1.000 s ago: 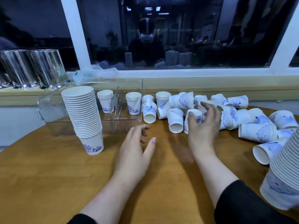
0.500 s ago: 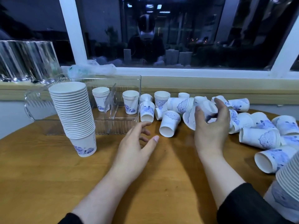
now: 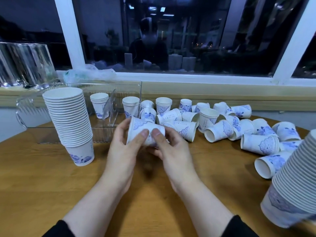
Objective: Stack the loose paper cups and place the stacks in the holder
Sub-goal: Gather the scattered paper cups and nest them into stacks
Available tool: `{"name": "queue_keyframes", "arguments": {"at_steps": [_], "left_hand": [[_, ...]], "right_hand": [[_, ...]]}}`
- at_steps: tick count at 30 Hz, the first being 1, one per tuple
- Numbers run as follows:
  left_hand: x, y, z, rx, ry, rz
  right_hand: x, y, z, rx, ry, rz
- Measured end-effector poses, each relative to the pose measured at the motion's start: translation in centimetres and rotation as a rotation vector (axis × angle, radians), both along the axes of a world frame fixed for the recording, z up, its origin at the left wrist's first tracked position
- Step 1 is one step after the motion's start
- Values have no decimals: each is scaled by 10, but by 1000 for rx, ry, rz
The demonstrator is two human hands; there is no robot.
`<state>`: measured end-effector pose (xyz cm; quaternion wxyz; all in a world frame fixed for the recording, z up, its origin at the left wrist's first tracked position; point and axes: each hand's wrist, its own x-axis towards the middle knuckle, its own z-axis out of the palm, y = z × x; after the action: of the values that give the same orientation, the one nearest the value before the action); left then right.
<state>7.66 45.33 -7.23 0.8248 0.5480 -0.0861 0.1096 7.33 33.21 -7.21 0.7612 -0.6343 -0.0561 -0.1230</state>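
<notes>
— What's the room like?
— Round wooden table (image 3: 51, 194) under a dark window (image 3: 171, 35).
— Hands?
— My left hand (image 3: 122, 151) and right hand (image 3: 172, 151) both grip a sideways cup (image 3: 145, 130) above the table, near the clear holder (image 3: 119, 89).

The cups (image 3: 220, 132) are matt white paper with blue print. The holder (image 3: 130, 88) is clear glossy plastic. The tabletop (image 3: 42, 185) is smooth wood with a faint sheen

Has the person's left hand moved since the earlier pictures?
Yes. The left hand has gone forward and rightward, away from the tall cup stack, to grip the held cup.
</notes>
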Motion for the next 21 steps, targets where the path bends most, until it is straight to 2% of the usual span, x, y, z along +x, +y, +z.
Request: {"name": "queue_keyframes", "arguments": {"at_steps": [2,6,8,11,15,18,21], "left_hand": [[0,3,5,24,13,123],[-5,10,14,491,-45,369],[-6,12,15,646,-83,412],[-3,14,10,761,-98,345],[0,13,5,872,-72,276],[3,14,3,948,-39,279],[6,14,4,1032,-18,305]], "right_hand": [[3,-5,-2,-103,-17,-137],[23,-39,-7,-113,65,-615],[32,-51,-10,-111,106,-598],[48,-62,-14,23,151,-456],[57,-65,-11,-80,202,-501],[56,-66,-11,-188,44,-690],[43,-56,3,-103,-214,-681]]}}
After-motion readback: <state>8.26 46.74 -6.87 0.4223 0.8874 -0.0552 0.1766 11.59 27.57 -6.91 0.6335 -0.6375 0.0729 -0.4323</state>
